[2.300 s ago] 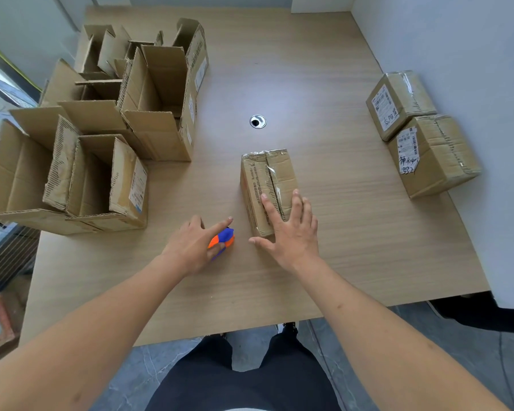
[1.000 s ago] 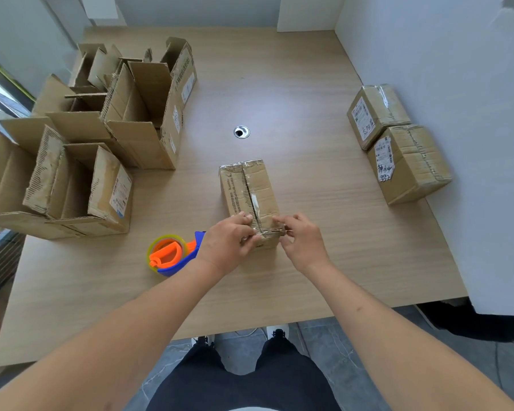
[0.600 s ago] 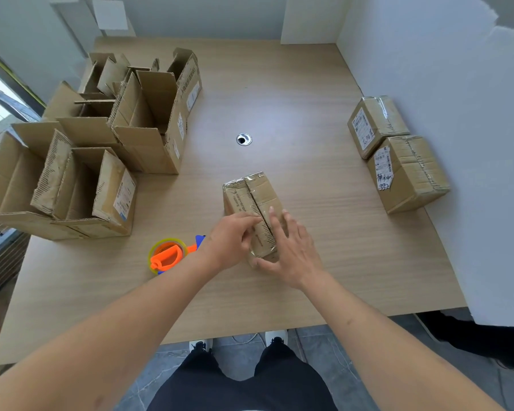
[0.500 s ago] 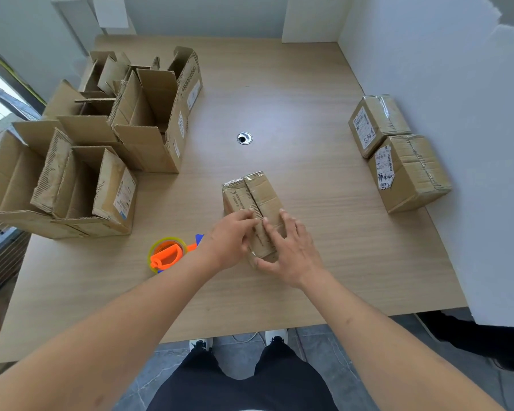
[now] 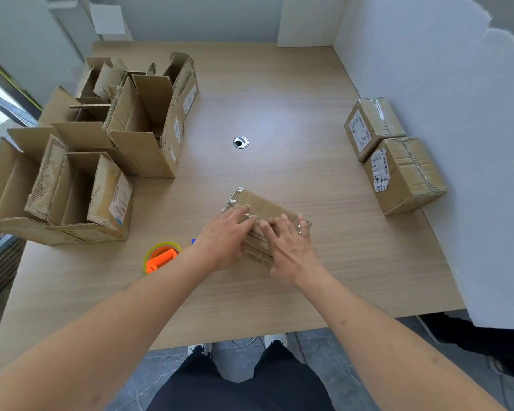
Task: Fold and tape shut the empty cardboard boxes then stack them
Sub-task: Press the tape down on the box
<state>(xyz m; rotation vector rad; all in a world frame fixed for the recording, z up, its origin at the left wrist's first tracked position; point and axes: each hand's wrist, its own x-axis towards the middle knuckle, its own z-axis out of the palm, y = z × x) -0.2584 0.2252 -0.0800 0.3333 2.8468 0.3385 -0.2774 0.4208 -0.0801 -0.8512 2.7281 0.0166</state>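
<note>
A small taped cardboard box (image 5: 268, 206) lies on the wooden table (image 5: 279, 114) near its front edge, turned at an angle. My left hand (image 5: 226, 235) rests on its left part with fingers stretched over the top. My right hand (image 5: 291, 244) lies on its right part, fingers straight along the taped seam. An orange and blue tape dispenser (image 5: 160, 257) with a yellow roll sits on the table just left of my left wrist. Two sealed boxes, one (image 5: 371, 126) behind the other (image 5: 404, 175), stand side by side at the right against the wall.
Several open cardboard boxes (image 5: 137, 129) with raised flaps crowd the table's left side, the nearest one (image 5: 80, 200) close to the dispenser. A round cable hole (image 5: 240, 142) sits mid-table. A white wall (image 5: 442, 114) borders the right edge.
The box has been turned from lengthwise to lying crosswise at an angle. Both hands have stayed on it and now lie spread over its top.
</note>
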